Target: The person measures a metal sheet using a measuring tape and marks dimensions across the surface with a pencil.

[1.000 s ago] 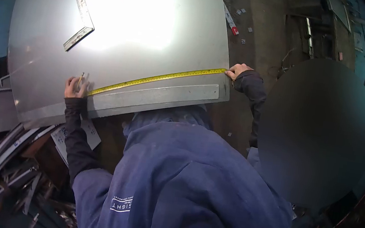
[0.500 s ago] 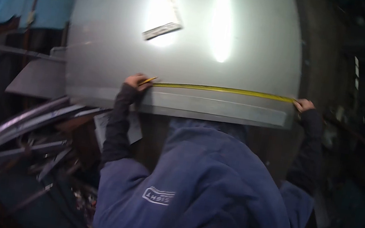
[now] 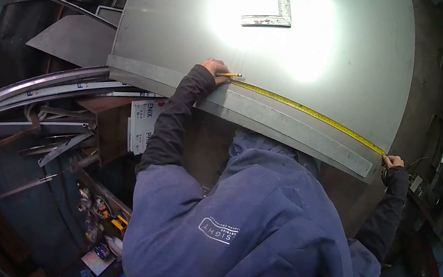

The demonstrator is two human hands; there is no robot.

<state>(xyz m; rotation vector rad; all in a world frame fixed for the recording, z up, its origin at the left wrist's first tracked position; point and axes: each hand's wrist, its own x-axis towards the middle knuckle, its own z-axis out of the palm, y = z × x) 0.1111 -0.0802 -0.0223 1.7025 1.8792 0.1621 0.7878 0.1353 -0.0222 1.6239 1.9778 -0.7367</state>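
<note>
A yellow tape measure (image 3: 310, 112) stretches across a grey metal sheet (image 3: 181, 25). My left hand (image 3: 217, 70) is closed at the tape's left end, with a yellow pencil (image 3: 229, 74) between its fingers. At the sheet's right edge, my right hand (image 3: 394, 161) pinches the other end of the tape. A long flat metal bar (image 3: 291, 127) lies along the near edge of the sheet, just below the tape. Farther up the sheet rests a metal square (image 3: 266, 20). Thin marked lines show near my left hand.
Curved metal strips (image 3: 42, 88) and assorted metal pieces are heaped at the left, below the sheet. Beside them are a brown box (image 3: 107, 122) and white printed panels (image 3: 143, 122). Small tools and parts lie at the lower left.
The view has swung toward the left, so the sheet and both hands appear farther right. Both hands remain at the tape's ends, and the tape still spans the sheet.
</note>
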